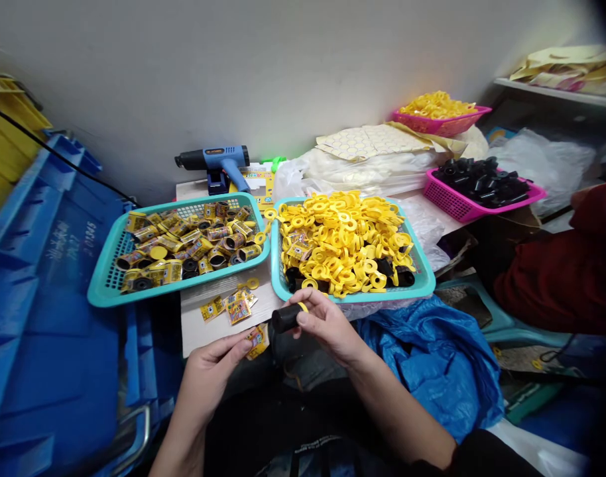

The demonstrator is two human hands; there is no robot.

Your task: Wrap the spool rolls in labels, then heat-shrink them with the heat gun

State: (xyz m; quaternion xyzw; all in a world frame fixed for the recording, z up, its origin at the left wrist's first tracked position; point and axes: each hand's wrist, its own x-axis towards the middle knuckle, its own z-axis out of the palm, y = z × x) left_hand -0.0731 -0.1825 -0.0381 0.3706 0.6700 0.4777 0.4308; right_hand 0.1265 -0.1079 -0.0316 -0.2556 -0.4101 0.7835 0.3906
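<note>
Black cylinder [285, 318], seemingly yellow-capped, in right grip [327, 326]

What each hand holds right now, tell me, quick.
Left hand: closed, pinching a printed wrapper between thumb and fingers.
Right hand: closed, gripping a black cylinder with a yellow piece at one end.

Soft, rather dim light leaves the wall [293, 79] paler right of the heat gun [228, 162], deep shadow below it beneath the desk [196, 336], and stretched, blurry edges farthest from it.
</note>
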